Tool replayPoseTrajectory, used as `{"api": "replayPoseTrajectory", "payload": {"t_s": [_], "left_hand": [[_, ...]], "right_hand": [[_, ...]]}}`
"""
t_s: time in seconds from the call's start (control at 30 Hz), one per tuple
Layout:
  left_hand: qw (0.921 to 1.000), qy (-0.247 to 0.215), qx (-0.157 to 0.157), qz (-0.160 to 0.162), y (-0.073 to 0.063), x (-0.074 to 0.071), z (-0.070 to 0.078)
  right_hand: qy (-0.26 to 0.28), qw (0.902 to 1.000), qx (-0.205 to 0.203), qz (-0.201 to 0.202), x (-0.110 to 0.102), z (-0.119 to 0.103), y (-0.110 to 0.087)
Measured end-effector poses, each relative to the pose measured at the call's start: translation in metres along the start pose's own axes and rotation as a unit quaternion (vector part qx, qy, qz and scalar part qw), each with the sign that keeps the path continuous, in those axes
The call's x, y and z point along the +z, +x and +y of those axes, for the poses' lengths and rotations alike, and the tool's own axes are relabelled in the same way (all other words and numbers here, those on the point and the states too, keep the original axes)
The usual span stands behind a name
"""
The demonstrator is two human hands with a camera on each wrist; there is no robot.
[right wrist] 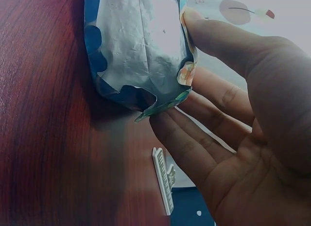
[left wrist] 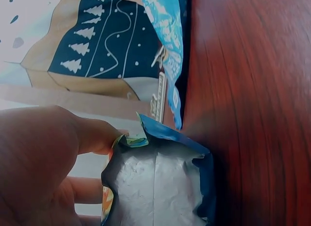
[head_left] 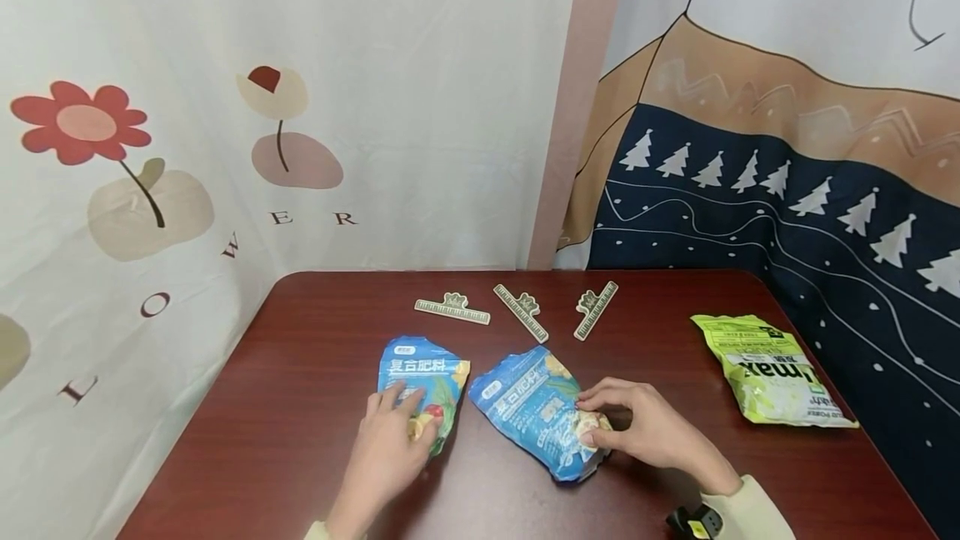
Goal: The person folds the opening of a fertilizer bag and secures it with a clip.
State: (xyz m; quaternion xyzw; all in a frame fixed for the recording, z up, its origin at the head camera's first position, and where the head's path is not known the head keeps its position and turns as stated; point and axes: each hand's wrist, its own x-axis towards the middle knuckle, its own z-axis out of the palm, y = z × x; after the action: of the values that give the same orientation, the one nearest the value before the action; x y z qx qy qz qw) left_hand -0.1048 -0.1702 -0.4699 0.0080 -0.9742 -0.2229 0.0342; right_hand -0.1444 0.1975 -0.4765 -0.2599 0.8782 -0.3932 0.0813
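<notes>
Cream sleeve (head_left: 750, 515) of the right arm sits lowest in the head view, with a small black device (head_left: 693, 523) at its cuff. Left cuff (head_left: 318, 532) just shows at the near edge.

Left hand (head_left: 386, 448): fingers loosely extended and spread across the printed face of the left blue bag (head_left: 420, 369), thumb toward its right edge; they rest on the bag rather than clench. Bag lies on the reddish-brown table (head_left: 270, 423), left of centre, lettered end far; left wrist view shows its silvery near end.

Right hand (head_left: 645, 423): thumb and fingers apart, tips touching the near, right-hand part of the right blue bag (head_left: 521, 411). Cannot tell whether they grasp it or merely rest there. This bag is slanted, one end far left, the other near right, just beside the first bag.

Farther back, three ruler-patterned clips in a row: left clip (head_left: 453, 309) nearly crosswise, middle clip (head_left: 522, 312) and right clip (head_left: 596, 311) slanting opposite ways. Yellow-green bag (head_left: 772, 369) lies well apart, at the table's right side. Beyond the table: pale flower-printed cloth (head_left: 427, 107) at left, navy tree-printed cloth (head_left: 690, 223) at right.
</notes>
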Motion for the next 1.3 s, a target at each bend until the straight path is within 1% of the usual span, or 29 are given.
{"api": "replayPoseTrajectory", "payload": {"t_s": [0.13, 0.37, 0.43, 0.63, 0.77, 0.87, 1.03, 1.17, 1.3], "left_hand": [[1.0000, 0.002, 0.003, 0.005, -0.001, 0.004, 0.006], [0.9997, 0.002, 0.019, 0.016, -0.005, 0.006, 0.014], [0.9997, 0.002, 0.017, 0.016, -0.006, 0.007, 0.015], [0.9996, 0.012, 0.018, 0.017, -0.005, 0.003, 0.016], [0.9998, -0.003, 0.015, 0.008, -0.001, -0.003, 0.011], [0.9993, -0.031, 0.017, 0.006, 0.005, -0.008, 0.006], [0.9974, -0.069, 0.020, 0.005, 0.018, -0.014, -0.005], [0.9970, -0.076, 0.017, 0.008, 0.029, -0.020, -0.015], [0.9970, -0.076, 0.011, 0.006, 0.040, -0.027, -0.026]], "right_hand": [[0.001, 1.0000, 0.002, 0.003, 0.000, 0.000, -0.001], [-0.004, 1.0000, 0.001, 0.008, 0.000, -0.001, -0.003], [-0.004, 1.0000, 0.003, 0.008, 0.000, -0.001, -0.003], [-0.005, 0.9999, -0.004, -0.008, -0.003, -0.006, -0.001], [-0.019, 0.9994, -0.004, -0.028, -0.006, -0.010, 0.003], [-0.035, 0.9986, -0.002, -0.040, -0.009, -0.016, 0.007], [-0.039, 0.9984, 0.003, -0.041, -0.009, -0.023, 0.018], [-0.021, 0.9992, 0.015, -0.029, -0.002, -0.027, 0.029], [0.023, 0.9989, 0.033, -0.026, 0.005, -0.033, 0.044]]}}
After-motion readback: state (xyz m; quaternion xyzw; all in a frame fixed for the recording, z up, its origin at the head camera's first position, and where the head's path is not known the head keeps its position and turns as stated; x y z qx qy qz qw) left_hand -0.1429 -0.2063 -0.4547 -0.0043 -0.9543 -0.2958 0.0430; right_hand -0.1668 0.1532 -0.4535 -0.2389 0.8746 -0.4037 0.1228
